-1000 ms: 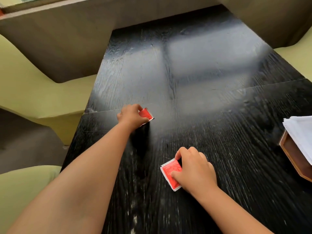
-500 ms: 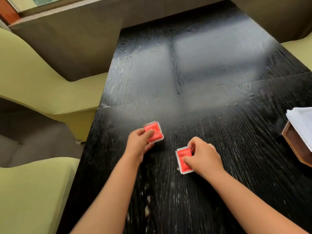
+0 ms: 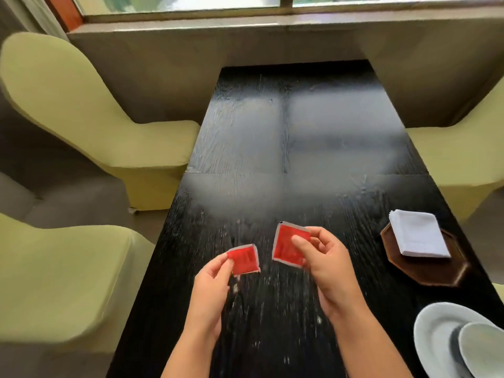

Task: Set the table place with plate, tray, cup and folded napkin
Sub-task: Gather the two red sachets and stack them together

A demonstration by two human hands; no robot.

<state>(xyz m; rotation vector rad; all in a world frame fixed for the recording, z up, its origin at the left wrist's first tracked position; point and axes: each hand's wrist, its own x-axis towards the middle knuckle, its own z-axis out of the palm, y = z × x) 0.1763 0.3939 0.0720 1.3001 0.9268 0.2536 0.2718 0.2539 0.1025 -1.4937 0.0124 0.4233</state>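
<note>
Long black wood-grain bench (image 3: 300, 137), glossy, window glare across the middle. Far end butts a grey ledge (image 3: 245, 42) under a window (image 3: 191, 2) with daylight coming in. Yellow-green covered chairs: two on the left (image 3: 90, 105) (image 3: 54, 282), one at the right edge (image 3: 463, 159). Grey floor (image 3: 41, 197) between the left chairs.

A restaurant dining room, my long black table (image 3: 300, 148) under a window (image 3: 191, 4), green slip-covered chairs (image 3: 81, 110) either side, stacked napkins (image 3: 417, 233), white plates (image 3: 436, 331).
</note>
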